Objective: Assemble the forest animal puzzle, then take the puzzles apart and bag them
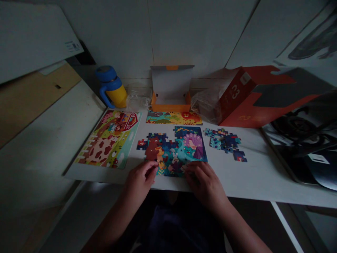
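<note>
A partly joined jigsaw (173,149) with a bear, a peacock and a rabbit lies on the white table (263,175) near its front edge. My left hand (140,179) rests at the puzzle's lower left edge, fingers curled and pressed on the pieces there. My right hand (202,181) lies at the lower right edge, fingers bent onto the pieces. A separate cluster of joined blue pieces (226,142) sits to the right, apart from both hands.
A finished cow-and-barn puzzle (109,138) lies at left, a lion strip (173,117) behind. At the back stand a blue-and-yellow cup (112,88), an open orange box (171,89), clear bags (205,100) and a red carton (252,96). Dark printed sheets (305,140) lie at right.
</note>
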A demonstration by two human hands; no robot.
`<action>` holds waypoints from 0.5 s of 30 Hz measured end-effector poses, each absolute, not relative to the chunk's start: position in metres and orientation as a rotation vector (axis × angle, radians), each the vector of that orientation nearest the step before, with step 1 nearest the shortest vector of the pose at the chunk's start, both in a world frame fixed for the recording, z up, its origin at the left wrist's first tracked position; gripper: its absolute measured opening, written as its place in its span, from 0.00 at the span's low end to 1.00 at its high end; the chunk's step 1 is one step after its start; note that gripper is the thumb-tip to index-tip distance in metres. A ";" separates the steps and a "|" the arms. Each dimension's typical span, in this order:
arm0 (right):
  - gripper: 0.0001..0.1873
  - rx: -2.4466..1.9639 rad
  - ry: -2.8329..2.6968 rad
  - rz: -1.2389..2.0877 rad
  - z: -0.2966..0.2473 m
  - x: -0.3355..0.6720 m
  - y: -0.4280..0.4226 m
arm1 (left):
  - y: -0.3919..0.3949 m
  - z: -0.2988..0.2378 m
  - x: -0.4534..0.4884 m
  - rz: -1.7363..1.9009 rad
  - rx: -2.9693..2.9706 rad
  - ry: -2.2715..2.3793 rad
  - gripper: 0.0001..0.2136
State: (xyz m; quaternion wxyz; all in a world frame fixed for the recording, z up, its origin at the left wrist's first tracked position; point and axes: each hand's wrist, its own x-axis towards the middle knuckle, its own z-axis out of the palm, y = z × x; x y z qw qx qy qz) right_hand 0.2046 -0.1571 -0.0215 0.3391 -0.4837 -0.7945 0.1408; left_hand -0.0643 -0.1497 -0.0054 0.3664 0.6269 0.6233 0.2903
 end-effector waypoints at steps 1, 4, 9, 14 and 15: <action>0.05 -1.267 -2.080 0.363 -0.021 0.204 -0.157 | -0.148 -0.003 -0.066 0.721 1.640 1.584 0.10; 0.05 -1.286 -2.101 0.361 -0.022 0.204 -0.157 | -0.142 0.003 -0.071 0.651 1.799 1.527 0.09; 0.05 -1.290 -2.113 0.351 -0.025 0.204 -0.158 | -0.135 0.007 -0.076 0.603 2.033 1.477 0.09; 0.05 -1.293 -2.131 0.345 -0.025 0.203 -0.158 | -0.137 0.002 -0.073 0.571 2.123 1.500 0.10; 0.05 -1.295 -2.134 0.339 -0.025 0.203 -0.158 | -0.138 0.002 -0.072 0.556 2.136 1.512 0.10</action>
